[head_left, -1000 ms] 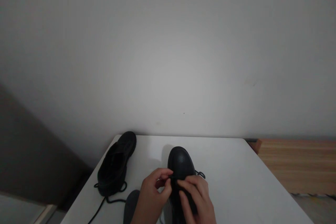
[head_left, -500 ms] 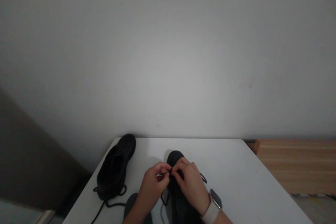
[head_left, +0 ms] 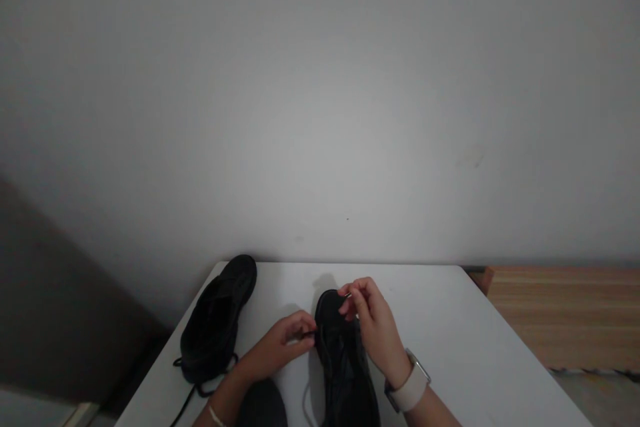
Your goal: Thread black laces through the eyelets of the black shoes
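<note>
A black lace-up shoe [head_left: 345, 367] lies on the white table, toe pointing at the wall. At its left side, near the toe, my left hand [head_left: 287, 340] pinches a dark shoelace [head_left: 308, 333] between thumb and fingers. My right hand [head_left: 375, 320] is raised over the right side of the toe, fingertips pressed together; what they hold is too small to make out. A second black shoe [head_left: 213, 327] stands to the left, with loose laces [head_left: 184, 405] trailing at its heel.
The white table [head_left: 450, 347] meets a grey wall [head_left: 320, 113] at the back. Low in view, a dark grey rounded shape [head_left: 263, 405] sits beside my left forearm. A wooden board [head_left: 555, 313] lies beyond the table's right edge.
My hands were together over the shoe's front; now they are apart. The left moved left and slightly down, the right moved up and right, uncovering the shoe's top.
</note>
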Tool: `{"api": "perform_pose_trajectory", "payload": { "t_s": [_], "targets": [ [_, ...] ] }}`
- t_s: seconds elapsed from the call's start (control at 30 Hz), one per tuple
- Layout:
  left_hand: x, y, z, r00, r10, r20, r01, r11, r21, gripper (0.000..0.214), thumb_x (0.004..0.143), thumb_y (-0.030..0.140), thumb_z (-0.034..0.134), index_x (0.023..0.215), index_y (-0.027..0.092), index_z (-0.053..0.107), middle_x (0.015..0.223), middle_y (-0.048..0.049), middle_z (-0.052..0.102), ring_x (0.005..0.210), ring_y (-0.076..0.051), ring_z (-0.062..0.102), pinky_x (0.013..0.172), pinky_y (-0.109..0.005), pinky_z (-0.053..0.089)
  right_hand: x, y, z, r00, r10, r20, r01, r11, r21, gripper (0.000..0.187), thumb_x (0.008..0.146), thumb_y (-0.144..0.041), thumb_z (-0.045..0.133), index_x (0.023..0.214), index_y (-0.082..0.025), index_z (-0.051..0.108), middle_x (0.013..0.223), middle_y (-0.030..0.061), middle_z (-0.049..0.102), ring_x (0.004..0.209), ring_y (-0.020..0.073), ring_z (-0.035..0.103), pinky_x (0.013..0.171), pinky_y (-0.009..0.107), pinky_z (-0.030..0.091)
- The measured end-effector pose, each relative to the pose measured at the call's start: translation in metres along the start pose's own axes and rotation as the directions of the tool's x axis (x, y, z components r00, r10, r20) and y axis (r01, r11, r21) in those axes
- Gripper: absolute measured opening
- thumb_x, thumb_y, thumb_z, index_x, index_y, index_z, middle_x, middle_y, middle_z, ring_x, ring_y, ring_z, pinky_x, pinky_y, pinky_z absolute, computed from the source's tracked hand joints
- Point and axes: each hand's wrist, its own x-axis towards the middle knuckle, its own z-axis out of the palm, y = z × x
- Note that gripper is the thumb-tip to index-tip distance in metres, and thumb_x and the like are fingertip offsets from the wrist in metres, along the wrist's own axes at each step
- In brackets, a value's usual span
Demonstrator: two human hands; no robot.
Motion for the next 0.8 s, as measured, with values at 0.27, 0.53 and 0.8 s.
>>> {"api": "perform_pose_trajectory", "payload": {
  "t_s": [0.27, 0.53, 0.8],
  "targets": [
    [0.051, -0.002, -0.013, 0.984, 0.137, -0.118, -0.074, 0.901, 0.428, 0.023, 0.077, 0.001, 0.056, 0.080, 0.022, 0.066, 0.085, -0.0042, 0.069, 0.102, -0.026, 0.057, 0.104, -0.048, 0.032, -0.021, -0.017, -0.001, 0.995, 0.003, 0.101, -0.023, 0.981, 0.192, 0.031, 0.102, -0.049, 0.042, 0.091, -0.022, 0.051, 0.082, 0.0040, 0.068, 0.069, 0.0157, 0.068, 0.065, 0.030, 0.056],
    [0.093, -0.016, 0.008, 0.926, 0.018, -0.377, 0.113, 0.940, 0.322, 0.021, 0.096, 0.035, 0.061, 0.102, 0.015, 0.066, 0.102, -0.0040, 0.069, 0.089, -0.019, 0.067, 0.083, -0.040, 0.055, -0.065, 0.003, 0.007, 0.930, -0.135, 0.342, 0.152, 0.988, -0.022, 0.039, 0.105, -0.048, 0.030, 0.089, -0.021, 0.054, 0.079, 0.0063, 0.068, 0.073, 0.0165, 0.065, 0.067, 0.026, 0.050],
    [0.124, -0.033, 0.025, 0.926, -0.179, -0.332, 0.196, 0.981, 0.018, 0.024, 0.096, 0.034, 0.062, 0.111, 0.015, 0.065, 0.104, -0.0046, 0.070, 0.084, -0.018, 0.069, 0.073, -0.036, 0.060, -0.064, 0.005, 0.007, 0.918, -0.174, 0.356, 0.238, 0.960, -0.145, 0.025, 0.102, -0.030, 0.037, 0.085, -0.023, 0.054, 0.079, 0.0035, 0.066, 0.072, 0.0156, 0.062, 0.067, 0.023, 0.049]
  ]
}}
